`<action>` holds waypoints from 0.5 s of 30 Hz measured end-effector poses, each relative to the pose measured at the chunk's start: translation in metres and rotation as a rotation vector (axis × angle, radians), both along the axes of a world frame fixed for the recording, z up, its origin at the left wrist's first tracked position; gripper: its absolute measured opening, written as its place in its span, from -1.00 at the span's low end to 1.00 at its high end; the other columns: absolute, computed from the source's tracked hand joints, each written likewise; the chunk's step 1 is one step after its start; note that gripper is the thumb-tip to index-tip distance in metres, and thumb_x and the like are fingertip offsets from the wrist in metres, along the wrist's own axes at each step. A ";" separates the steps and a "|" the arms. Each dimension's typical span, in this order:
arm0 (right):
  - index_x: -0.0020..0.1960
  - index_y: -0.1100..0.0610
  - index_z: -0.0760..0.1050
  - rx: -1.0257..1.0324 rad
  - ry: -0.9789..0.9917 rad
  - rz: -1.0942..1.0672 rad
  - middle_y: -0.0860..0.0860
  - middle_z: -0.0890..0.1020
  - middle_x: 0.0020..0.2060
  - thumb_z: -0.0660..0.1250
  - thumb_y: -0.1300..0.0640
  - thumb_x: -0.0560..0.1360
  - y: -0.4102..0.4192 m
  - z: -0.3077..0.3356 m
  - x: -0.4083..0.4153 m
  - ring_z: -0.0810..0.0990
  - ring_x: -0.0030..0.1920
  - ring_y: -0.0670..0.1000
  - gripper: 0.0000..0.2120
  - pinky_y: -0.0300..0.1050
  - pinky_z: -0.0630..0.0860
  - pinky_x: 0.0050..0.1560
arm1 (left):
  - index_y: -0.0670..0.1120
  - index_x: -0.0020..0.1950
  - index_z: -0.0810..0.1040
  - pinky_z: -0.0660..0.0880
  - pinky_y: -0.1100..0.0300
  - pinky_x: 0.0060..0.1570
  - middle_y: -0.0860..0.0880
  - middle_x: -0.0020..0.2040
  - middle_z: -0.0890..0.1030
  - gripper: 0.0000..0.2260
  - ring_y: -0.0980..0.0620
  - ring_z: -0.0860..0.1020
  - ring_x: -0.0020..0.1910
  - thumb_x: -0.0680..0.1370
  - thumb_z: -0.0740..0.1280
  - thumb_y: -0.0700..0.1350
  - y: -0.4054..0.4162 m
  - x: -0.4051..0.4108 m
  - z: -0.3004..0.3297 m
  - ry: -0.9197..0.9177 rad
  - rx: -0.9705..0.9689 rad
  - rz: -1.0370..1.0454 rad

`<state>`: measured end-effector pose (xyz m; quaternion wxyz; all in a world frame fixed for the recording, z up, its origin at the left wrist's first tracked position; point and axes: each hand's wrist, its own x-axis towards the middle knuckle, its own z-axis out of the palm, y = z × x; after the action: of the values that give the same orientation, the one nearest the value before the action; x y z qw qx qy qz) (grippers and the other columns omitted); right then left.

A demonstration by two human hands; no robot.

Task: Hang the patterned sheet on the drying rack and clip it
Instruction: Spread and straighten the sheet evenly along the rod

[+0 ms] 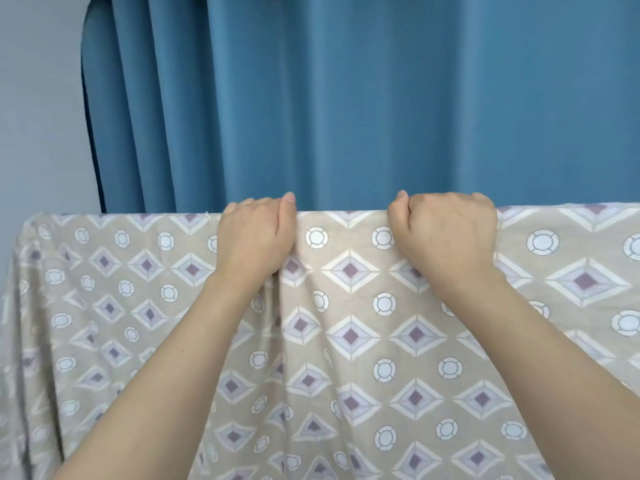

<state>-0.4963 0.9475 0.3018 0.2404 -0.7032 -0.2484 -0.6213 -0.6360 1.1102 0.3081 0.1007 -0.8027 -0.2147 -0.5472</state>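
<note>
Blue curtain (pleated) behind sheet

Soft, even, bright light with faint shadows; sheet pattern smears into blur at the left edge, centre sharp

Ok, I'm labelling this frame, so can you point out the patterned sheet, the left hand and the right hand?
patterned sheet [349,341]: head view, on the draped front below the fold.
left hand [258,237]: head view, on the back of the hand.
right hand [446,230]: head view, on the back of the hand.
</note>
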 end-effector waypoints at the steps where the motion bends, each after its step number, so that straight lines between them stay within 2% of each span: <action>1: -0.55 0.11 0.18 -0.003 0.000 -0.003 0.00 0.15 -0.64 0.07 0.07 0.52 -0.001 -0.001 0.000 0.18 -0.58 0.06 -0.54 -0.11 0.11 -0.34 | -0.09 -0.42 0.26 0.37 0.00 -0.13 -0.01 -0.44 0.35 -0.55 -0.19 0.47 -0.32 0.64 -0.05 0.00 0.009 -0.006 -0.001 -0.028 -0.017 0.019; 5: -0.52 0.13 0.24 -0.066 0.067 0.022 0.01 0.20 -0.61 -0.03 0.04 0.51 -0.002 0.002 -0.004 0.24 -0.53 0.08 -0.55 -0.08 0.15 -0.29 | -0.07 -0.50 0.18 0.28 0.05 -0.21 -0.07 -0.49 0.36 -0.53 -0.17 0.39 -0.40 0.60 -0.07 0.01 0.023 -0.009 0.005 -0.062 -0.070 0.054; 7: -0.42 0.14 0.32 -0.122 0.104 0.059 0.02 0.31 -0.52 -0.08 0.02 0.52 0.003 0.002 -0.010 0.31 -0.42 0.11 -0.57 -0.05 0.18 -0.21 | -0.06 -0.50 0.15 0.35 0.03 -0.18 -0.08 -0.50 0.36 -0.54 -0.18 0.41 -0.41 0.59 -0.11 0.04 0.022 -0.006 0.006 -0.089 -0.077 0.055; 10: -0.25 0.18 0.47 -0.145 0.024 0.197 0.11 0.53 -0.33 -0.07 0.00 0.53 0.023 0.004 -0.028 0.44 -0.28 0.16 -0.57 0.03 0.31 -0.09 | -0.05 -0.51 0.13 0.39 0.02 -0.17 -0.02 -0.54 0.29 -0.54 -0.15 0.36 -0.43 0.57 -0.14 0.06 0.022 -0.001 0.003 -0.081 -0.086 0.058; 13: -0.23 0.17 0.47 -0.198 -0.037 0.271 0.11 0.57 -0.30 -0.06 -0.03 0.57 0.055 0.007 -0.048 0.51 -0.26 0.18 -0.56 0.02 0.32 -0.16 | -0.06 -0.51 0.14 0.33 0.05 -0.19 0.01 -0.55 0.26 -0.53 -0.14 0.35 -0.42 0.60 -0.07 0.02 0.023 0.001 0.003 -0.037 -0.047 0.071; 15: -0.29 0.12 0.38 -0.255 0.006 0.268 0.09 0.56 -0.35 -0.05 -0.05 0.61 0.070 0.007 -0.056 0.43 -0.34 0.14 -0.58 -0.04 0.24 -0.25 | -0.07 -0.49 0.18 0.28 0.07 -0.22 -0.01 -0.53 0.30 -0.52 -0.15 0.36 -0.40 0.64 -0.02 -0.01 0.027 -0.002 0.004 -0.001 -0.015 0.078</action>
<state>-0.5527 1.0179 0.3093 0.2306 -0.6905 -0.4158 -0.5451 -0.6383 1.1376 0.3124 0.1156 -0.7941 -0.2501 -0.5417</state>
